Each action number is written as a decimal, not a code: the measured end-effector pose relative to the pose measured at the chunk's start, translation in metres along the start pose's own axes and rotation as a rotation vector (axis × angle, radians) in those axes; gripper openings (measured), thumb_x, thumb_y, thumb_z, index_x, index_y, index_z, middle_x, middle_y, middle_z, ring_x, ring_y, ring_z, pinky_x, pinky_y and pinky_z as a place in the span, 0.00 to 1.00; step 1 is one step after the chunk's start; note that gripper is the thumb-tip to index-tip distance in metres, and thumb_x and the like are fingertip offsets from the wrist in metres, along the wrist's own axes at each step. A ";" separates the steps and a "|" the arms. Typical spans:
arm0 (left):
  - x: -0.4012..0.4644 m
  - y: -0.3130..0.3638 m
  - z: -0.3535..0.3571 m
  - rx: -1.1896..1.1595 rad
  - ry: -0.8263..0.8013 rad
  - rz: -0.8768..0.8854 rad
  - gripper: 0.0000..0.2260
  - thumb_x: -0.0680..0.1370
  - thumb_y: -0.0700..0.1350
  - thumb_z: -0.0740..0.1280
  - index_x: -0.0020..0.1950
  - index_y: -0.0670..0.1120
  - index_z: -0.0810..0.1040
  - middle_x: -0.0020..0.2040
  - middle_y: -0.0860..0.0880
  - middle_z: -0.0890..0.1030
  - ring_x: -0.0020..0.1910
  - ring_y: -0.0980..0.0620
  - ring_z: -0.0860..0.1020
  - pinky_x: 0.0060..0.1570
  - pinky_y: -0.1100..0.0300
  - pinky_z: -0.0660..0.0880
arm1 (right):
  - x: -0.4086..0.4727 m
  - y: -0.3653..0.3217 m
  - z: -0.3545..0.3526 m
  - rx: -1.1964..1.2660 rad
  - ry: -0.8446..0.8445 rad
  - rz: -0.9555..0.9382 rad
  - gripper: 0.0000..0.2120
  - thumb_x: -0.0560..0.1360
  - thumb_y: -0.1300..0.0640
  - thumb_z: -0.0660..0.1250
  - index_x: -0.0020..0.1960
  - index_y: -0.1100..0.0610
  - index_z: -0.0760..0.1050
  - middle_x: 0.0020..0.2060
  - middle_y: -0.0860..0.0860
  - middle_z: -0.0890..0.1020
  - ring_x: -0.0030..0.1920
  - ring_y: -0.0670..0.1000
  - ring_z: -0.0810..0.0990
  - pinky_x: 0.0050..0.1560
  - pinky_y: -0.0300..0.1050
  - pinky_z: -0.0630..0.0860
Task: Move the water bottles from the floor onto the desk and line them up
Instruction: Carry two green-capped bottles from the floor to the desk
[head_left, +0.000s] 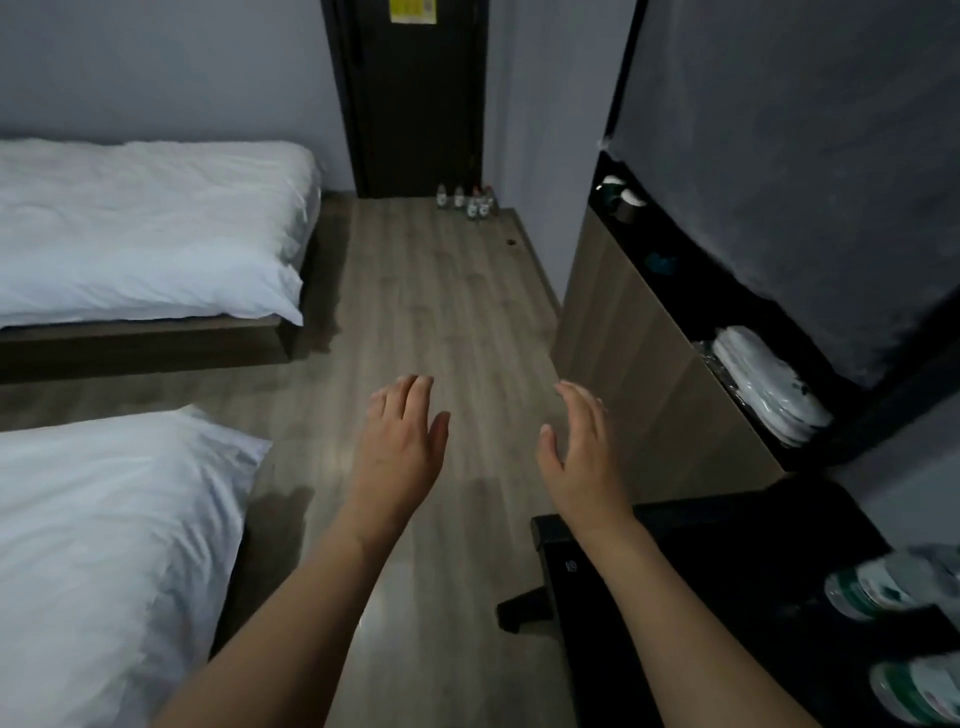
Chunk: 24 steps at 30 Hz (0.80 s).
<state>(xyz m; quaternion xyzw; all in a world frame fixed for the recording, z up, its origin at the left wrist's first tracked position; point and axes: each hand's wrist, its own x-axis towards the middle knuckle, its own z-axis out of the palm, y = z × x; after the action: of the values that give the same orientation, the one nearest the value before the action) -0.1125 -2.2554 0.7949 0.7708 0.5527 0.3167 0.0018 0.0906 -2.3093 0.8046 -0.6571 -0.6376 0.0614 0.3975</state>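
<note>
Several small water bottles (467, 201) stand clustered on the wooden floor at the far end of the room, by the foot of the dark door. Two more bottles (883, 592) with green labels show blurred on the black desk (675, 561) at the lower right edge. My left hand (402, 441) and my right hand (579, 441) are stretched out in front of me over the floor, fingers straight and relaxed, holding nothing. Both hands are far from the bottles on the floor.
Two beds with white bedding (140, 228) (104, 561) line the left side. A wooden cabinet (649, 353) with dark shelves holding folded white items (769, 384) runs along the right. A floor aisle (436, 312) leads to the door (415, 93).
</note>
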 end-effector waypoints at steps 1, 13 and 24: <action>0.000 -0.005 -0.003 0.009 0.003 -0.015 0.19 0.80 0.47 0.65 0.66 0.38 0.73 0.62 0.39 0.76 0.59 0.38 0.75 0.61 0.45 0.73 | 0.005 -0.003 0.005 0.008 -0.004 -0.013 0.22 0.79 0.57 0.60 0.72 0.61 0.67 0.67 0.56 0.72 0.67 0.54 0.70 0.68 0.56 0.70; 0.026 -0.056 -0.033 0.111 0.053 -0.008 0.19 0.78 0.44 0.70 0.66 0.36 0.75 0.61 0.38 0.77 0.60 0.37 0.76 0.62 0.41 0.73 | 0.052 -0.033 0.050 0.050 -0.101 -0.087 0.22 0.79 0.60 0.63 0.72 0.61 0.67 0.66 0.57 0.73 0.68 0.55 0.70 0.70 0.43 0.62; 0.075 -0.086 -0.032 0.123 0.026 -0.026 0.19 0.79 0.45 0.68 0.66 0.38 0.74 0.63 0.39 0.77 0.62 0.38 0.75 0.64 0.41 0.71 | 0.096 -0.048 0.077 0.072 -0.128 -0.090 0.22 0.80 0.55 0.60 0.74 0.55 0.64 0.68 0.53 0.71 0.70 0.50 0.68 0.72 0.48 0.66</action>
<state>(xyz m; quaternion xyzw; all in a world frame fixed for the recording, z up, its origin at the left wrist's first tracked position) -0.1872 -2.1692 0.8261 0.7581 0.5812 0.2918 -0.0487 0.0247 -2.1963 0.8224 -0.6079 -0.6879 0.1080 0.3816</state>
